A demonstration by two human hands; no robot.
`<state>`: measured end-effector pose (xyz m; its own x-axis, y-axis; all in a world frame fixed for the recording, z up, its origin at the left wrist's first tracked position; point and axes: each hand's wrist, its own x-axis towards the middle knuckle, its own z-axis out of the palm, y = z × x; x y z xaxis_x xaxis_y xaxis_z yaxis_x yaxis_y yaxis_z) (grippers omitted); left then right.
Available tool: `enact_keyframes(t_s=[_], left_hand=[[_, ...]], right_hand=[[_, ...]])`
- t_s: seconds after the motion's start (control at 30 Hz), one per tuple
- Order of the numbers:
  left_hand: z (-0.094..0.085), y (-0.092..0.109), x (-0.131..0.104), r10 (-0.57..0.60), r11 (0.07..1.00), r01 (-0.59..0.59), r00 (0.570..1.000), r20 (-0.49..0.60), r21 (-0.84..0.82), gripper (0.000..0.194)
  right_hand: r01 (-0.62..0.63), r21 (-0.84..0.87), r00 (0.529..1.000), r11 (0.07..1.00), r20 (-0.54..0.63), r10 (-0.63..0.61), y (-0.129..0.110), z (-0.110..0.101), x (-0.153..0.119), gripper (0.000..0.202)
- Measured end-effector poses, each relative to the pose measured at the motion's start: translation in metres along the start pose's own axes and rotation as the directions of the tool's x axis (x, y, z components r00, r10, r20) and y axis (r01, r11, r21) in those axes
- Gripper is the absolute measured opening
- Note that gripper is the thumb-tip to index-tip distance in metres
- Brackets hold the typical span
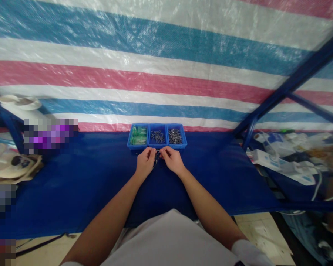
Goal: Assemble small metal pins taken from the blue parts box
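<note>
Glossy woven plastic sheet (166, 55), far side; smooth plastic tray (178, 146); shiny metal pins (175, 136), right compartment; smooth tabletop (211, 173); matt cloth shirt (169, 240), near.

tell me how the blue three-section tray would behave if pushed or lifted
The blue tray would probably slide rather than tip, being low and wide on the flat table. Its straight-sided shape suggests a fairly stiff body. If tilted, the loose thin metal pieces in its middle and right sections would likely shift.
</note>
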<state>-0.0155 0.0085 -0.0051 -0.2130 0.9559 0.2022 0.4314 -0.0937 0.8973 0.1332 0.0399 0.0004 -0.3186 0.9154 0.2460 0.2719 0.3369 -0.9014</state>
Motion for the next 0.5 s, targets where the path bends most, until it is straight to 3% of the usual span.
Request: enact_keyframes(t_s=[0.23,0.5], left_hand=[[0.0007,-0.0007,-0.0004,0.01,1.0,-0.01,1.0,0.025,-0.015,0.027],[-0.0013,0.0032,-0.0013,0.009,0.998,-0.008,1.0,0.0,0.062,0.036]], right_hand=[[-0.012,-0.001,1.0,1.0,-0.01,0.012,-0.0006,-0.0003,0.0002,0.032],[-0.006,-0.015,1.0,1.0,0.025,0.006,-0.0039,0.0002,-0.0009,0.031]])
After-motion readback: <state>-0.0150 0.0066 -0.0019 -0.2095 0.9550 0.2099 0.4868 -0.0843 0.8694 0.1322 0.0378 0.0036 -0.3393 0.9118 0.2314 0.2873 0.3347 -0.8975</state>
